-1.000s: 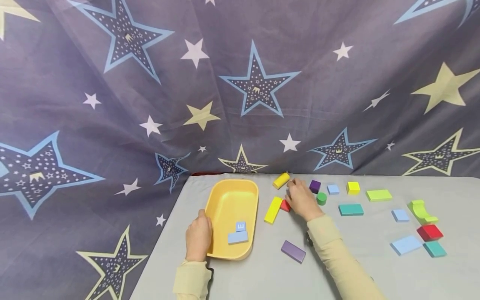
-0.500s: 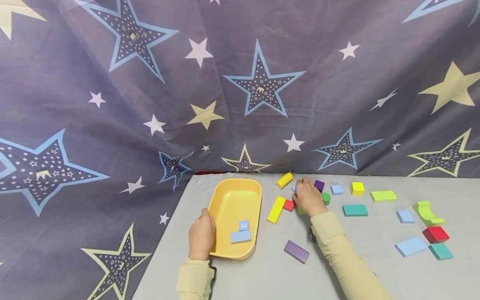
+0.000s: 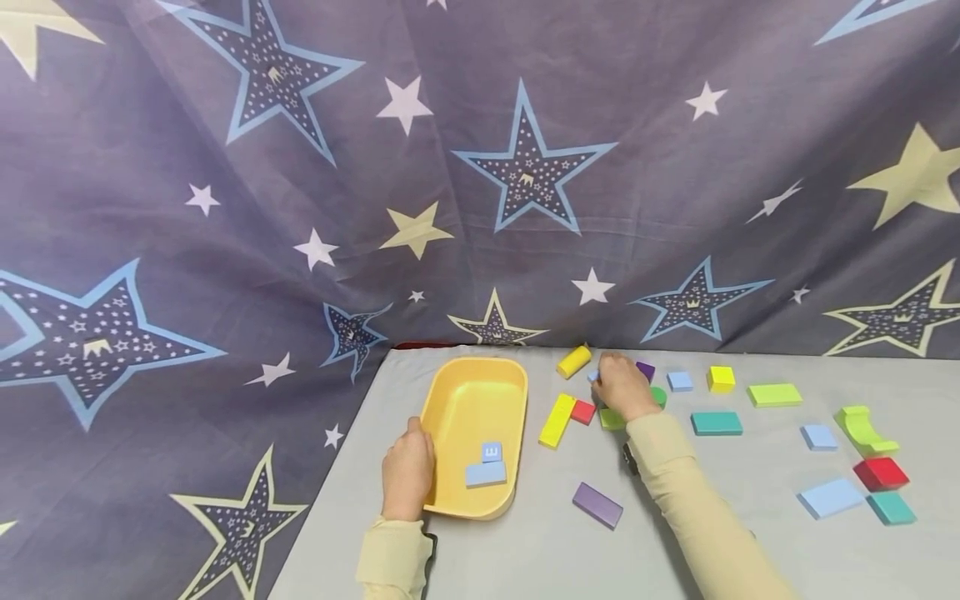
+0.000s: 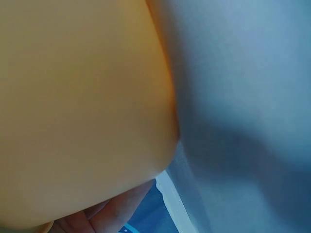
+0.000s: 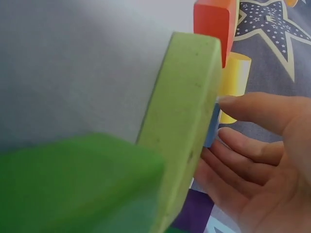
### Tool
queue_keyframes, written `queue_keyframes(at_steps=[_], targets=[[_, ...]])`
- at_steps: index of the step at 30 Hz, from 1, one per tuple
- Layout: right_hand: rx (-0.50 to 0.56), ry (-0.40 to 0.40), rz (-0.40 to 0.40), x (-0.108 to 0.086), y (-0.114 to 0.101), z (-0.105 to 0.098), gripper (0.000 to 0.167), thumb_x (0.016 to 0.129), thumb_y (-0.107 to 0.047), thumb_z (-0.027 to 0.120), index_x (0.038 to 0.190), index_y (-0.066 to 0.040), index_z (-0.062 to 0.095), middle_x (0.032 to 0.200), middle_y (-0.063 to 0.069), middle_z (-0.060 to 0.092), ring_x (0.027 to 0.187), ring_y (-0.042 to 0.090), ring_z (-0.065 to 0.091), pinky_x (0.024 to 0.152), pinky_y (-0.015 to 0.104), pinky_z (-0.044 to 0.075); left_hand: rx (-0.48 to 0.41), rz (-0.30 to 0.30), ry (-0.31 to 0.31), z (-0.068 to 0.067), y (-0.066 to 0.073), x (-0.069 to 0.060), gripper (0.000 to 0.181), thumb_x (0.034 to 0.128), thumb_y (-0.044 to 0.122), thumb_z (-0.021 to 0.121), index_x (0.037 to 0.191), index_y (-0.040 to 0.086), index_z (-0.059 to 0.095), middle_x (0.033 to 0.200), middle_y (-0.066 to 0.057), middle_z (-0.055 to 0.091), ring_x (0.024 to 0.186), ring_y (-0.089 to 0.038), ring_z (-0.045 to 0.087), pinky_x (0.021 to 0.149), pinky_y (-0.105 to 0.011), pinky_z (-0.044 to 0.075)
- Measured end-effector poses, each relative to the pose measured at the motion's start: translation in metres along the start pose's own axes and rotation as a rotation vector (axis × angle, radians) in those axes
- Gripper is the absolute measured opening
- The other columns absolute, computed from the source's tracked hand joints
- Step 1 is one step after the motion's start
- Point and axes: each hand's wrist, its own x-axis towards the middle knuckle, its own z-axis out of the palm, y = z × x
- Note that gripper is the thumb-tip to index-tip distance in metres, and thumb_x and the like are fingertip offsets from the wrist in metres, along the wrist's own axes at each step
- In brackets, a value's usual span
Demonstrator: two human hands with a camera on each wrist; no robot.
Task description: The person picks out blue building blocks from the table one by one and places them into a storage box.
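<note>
My left hand [image 3: 408,473] grips the left rim of a yellow plastic tray [image 3: 429,392]; in the left wrist view, fingers show under the tray's outer wall [image 4: 87,107]. Two light blue blocks lie in it, one a small block with a white letter [image 3: 491,452], the other a plain long block [image 3: 486,475]. At the table's far side my right hand [image 3: 627,387] pinches a small blue block [image 5: 212,127], thumb and fingers about its edges. Most of that block is hidden. Just before it stands a lime green block [image 5: 182,92], with a green block [image 5: 82,184] closer to the wrist camera.
Around the right hand lie a yellow cylinder [image 3: 573,361], a yellow bar [image 3: 557,421], a red block [image 3: 582,412] and a purple cube [image 3: 646,371]. A purple bar [image 3: 597,505] lies nearer. Several more blocks spread rightward. A star-patterned curtain [image 3: 480,167] borders the table's back.
My right hand has shifted right and slightly away, uncovering part of the small blue block and the lime block. The left hand stays on the tray. The whole view has drifted slightly.
</note>
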Motion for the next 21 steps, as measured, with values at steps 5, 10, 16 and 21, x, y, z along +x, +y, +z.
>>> queue_keyframes(at_steps=[5,10,16,21], targets=[[0.016,-0.008,0.004,0.0004,-0.0003,-0.0005,0.014,0.085,0.0,0.068,0.094,0.008,0.061,0.09,0.021,0.063,0.078,0.03,0.058,0.079,0.046,0.054,-0.001,0.005,0.008,0.0005,-0.0007,-0.0007,0.012,0.0949,0.007,0.059,0.098,-0.003,0.053,0.071,-0.024,0.064,0.062,-0.045,0.065,0.052,-0.055,0.049],[0.024,-0.014,0.017,-0.0004,0.0003,-0.0035,0.012,0.084,0.0,0.071,0.091,0.007,0.064,0.082,0.016,0.062,0.071,0.026,0.055,0.072,0.04,0.052,0.001,-0.003,-0.004,0.0009,-0.0007,-0.0009,0.013,0.095,0.008,0.058,0.099,-0.003,0.053,0.072,-0.025,0.065,0.063,-0.045,0.065,0.053,-0.055,0.049],[0.046,-0.053,0.015,-0.001,0.0015,-0.0057,0.012,0.081,-0.001,0.073,0.087,0.004,0.064,0.077,0.012,0.06,0.069,0.025,0.055,0.068,0.039,0.05,-0.005,-0.001,-0.016,0.0006,-0.0001,-0.0006,0.014,0.0952,0.008,0.059,0.1,-0.004,0.053,0.072,-0.025,0.065,0.063,-0.045,0.065,0.053,-0.055,0.049],[0.048,-0.024,0.001,-0.0021,0.0016,-0.0012,0.013,0.079,-0.002,0.074,0.085,0.003,0.064,0.076,0.011,0.059,0.068,0.024,0.054,0.066,0.038,0.05,-0.004,0.01,-0.019,0.0015,-0.0037,-0.0006,0.015,0.0962,0.009,0.058,0.102,-0.004,0.053,0.073,-0.025,0.065,0.063,-0.045,0.065,0.053,-0.055,0.05]])
